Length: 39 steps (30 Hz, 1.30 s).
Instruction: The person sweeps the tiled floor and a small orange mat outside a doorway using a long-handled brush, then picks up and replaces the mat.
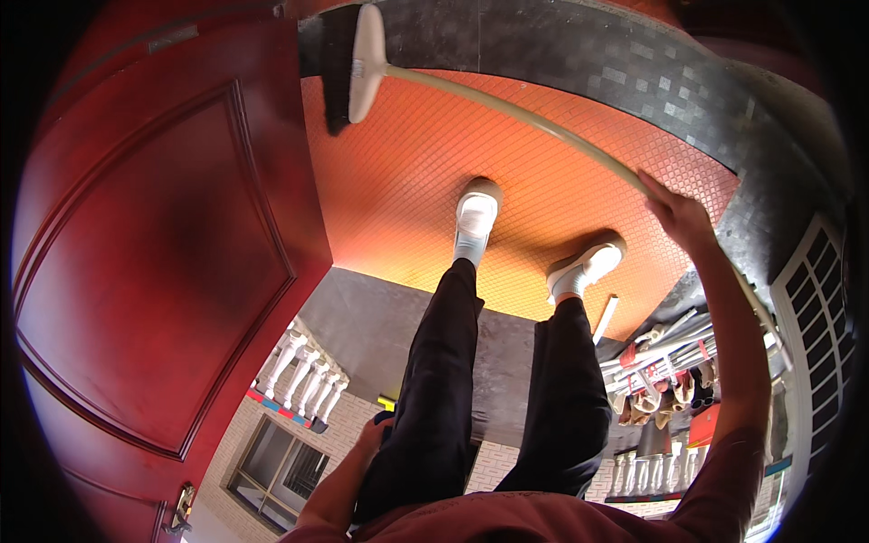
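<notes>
My right hand (682, 214) grips the long beige handle (516, 112) of a broom, on the right side of the view. At the handle's far end, the cream broom head (366, 68) with dark bristles (336, 64) lies at the upper left, across the edge of an orange textured mat (400, 170) and the dark floor. My left hand (370, 438) hangs low beside my left thigh. Next to its fingers show a dark blue item (384, 416) and a yellow piece (386, 402), both partly hidden; whether the hand holds them I cannot tell.
A red panelled door (156, 258) with a metal handle (180, 509) stands along the left. My white shoes (477, 210) rest on the mat. At lower right are a rack with several shoes (655, 400) and a white lattice frame (815, 292). White balusters (305, 370) rise beyond the door.
</notes>
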Tool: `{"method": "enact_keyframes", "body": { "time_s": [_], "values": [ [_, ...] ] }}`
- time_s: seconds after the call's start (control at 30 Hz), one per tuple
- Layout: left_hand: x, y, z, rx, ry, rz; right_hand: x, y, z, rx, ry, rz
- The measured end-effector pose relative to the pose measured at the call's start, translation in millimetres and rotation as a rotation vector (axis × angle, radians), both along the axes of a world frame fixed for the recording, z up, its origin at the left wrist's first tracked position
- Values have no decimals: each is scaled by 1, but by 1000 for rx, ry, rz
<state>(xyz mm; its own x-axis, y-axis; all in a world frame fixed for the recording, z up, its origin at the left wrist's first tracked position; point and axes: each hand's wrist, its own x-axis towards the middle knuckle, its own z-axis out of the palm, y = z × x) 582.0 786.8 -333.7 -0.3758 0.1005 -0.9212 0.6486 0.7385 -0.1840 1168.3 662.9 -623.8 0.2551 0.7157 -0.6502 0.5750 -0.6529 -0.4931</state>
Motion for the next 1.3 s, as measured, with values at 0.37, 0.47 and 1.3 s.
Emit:
{"method": "enact_keyframes", "body": {
  "time_s": [0.37, 0.47, 1.3],
  "values": [
    [17, 36, 14, -65, 36, 169, -46, -128, 240, 121, -73, -55],
    [9, 39, 14, -35, 8, 231, -57, -104, 254, 23, -81, 10],
    [-66, 108, 38, 65, 238, -297, -53, 150, 70, -248, -112, 397]
  ]
}}
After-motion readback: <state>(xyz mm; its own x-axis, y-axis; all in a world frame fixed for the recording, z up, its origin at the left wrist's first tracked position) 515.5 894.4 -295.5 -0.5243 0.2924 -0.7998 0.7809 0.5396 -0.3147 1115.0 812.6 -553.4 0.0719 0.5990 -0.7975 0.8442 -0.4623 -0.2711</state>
